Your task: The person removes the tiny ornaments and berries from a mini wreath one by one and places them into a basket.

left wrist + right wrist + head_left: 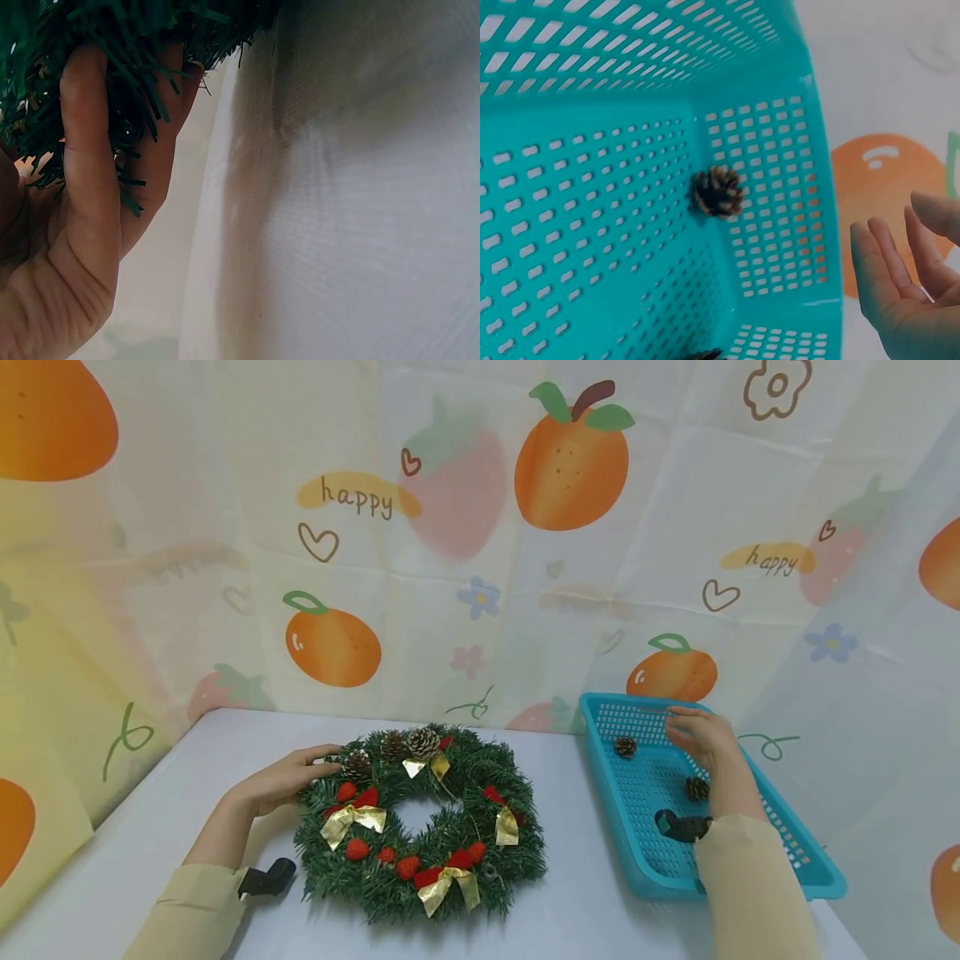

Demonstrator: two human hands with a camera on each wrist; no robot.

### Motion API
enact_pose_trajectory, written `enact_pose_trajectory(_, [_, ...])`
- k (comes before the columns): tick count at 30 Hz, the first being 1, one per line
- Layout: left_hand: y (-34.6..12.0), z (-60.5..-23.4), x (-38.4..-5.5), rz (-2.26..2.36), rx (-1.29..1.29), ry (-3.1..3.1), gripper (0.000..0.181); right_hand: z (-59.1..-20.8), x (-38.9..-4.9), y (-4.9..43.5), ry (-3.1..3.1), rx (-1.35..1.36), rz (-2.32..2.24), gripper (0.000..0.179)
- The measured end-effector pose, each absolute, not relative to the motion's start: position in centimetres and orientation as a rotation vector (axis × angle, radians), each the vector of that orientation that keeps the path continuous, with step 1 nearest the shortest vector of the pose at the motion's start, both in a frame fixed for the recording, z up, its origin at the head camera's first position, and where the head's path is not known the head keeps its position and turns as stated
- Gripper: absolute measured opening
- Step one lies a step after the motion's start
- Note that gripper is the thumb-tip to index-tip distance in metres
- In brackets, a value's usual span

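Observation:
A green wreath point(517, 777) lies on the white table, trimmed with gold bows point(450, 887), red berries point(357, 849) and several pinecones point(423, 742) along its far side. At its upper left edge my left hand point(288, 777) grips the greenery; the left wrist view has its fingers point(88, 150) among the green needles. My right hand point(705, 735) hovers over the far part of a blue plastic basket point(617, 802), fingers loosely bent and holding nothing. Inside the basket lie two pinecones, one point(625, 747) by the far left corner and another point(697, 788) beside my right wrist.
The basket's perforated walls rise around the pinecones at the table's right side. Behind the table point(562, 902) hangs a pale cloth point(480, 643) printed with oranges, strawberries and hearts. Each wrist carries a small black camera point(268, 877).

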State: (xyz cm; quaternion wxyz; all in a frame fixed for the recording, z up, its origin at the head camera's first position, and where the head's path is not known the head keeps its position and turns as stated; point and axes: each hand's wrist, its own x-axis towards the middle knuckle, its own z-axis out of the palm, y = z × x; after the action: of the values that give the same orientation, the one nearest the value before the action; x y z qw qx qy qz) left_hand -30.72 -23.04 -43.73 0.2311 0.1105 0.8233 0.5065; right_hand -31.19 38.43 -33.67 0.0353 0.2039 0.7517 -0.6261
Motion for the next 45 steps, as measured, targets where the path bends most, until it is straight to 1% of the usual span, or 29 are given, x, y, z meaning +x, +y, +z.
enact_pose_trajectory(12, [-23.1, -43.8, -30.6, 1.392, 0.311, 2.265, 0.075, -31.4, -31.5, 36.6, 2.286, 0.493, -1.986, 0.067])
enact_pose_trajectory(17, [-23.0, -43.6, -30.5, 1.393, 0.31, 2.264, 0.074, -30.6, -31.4, 35.7, 2.348, 0.385, -1.979, 0.063])
enact_pose_trajectory(23, [-22.9, -43.5, -30.3, 1.394, 0.311, 2.267, 0.074, -29.5, -31.3, 34.4, 2.295, 0.246, -2.097, 0.064])
enact_pose_trajectory(29, [-23.0, -43.6, -30.5, 1.395, 0.305, 2.27, 0.075, -28.7, -31.2, 32.8, 2.232, 0.086, -2.145, 0.054])
enact_pose_trajectory(32, [-23.0, -43.6, -30.5, 1.395, 0.31, 2.271, 0.074, -28.4, -31.2, 32.1, 2.194, 0.069, -2.158, 0.052])
enact_pose_trajectory(37, [-22.9, -43.6, -30.5, 1.397, 0.319, 2.276, 0.073, -28.2, -31.7, 31.0, 2.193, 0.048, -2.139, 0.061])
enact_pose_trajectory(39, [-22.9, -43.6, -30.5, 1.397, 0.319, 2.278, 0.073, -28.3, -31.9, 30.5, 2.203, 0.024, -2.127, 0.061])
enact_pose_trajectory(45, [-22.8, -43.6, -30.5, 1.395, 0.313, 2.278, 0.074, -28.8, -32.5, 28.9, 2.203, -0.021, -2.108, 0.055])
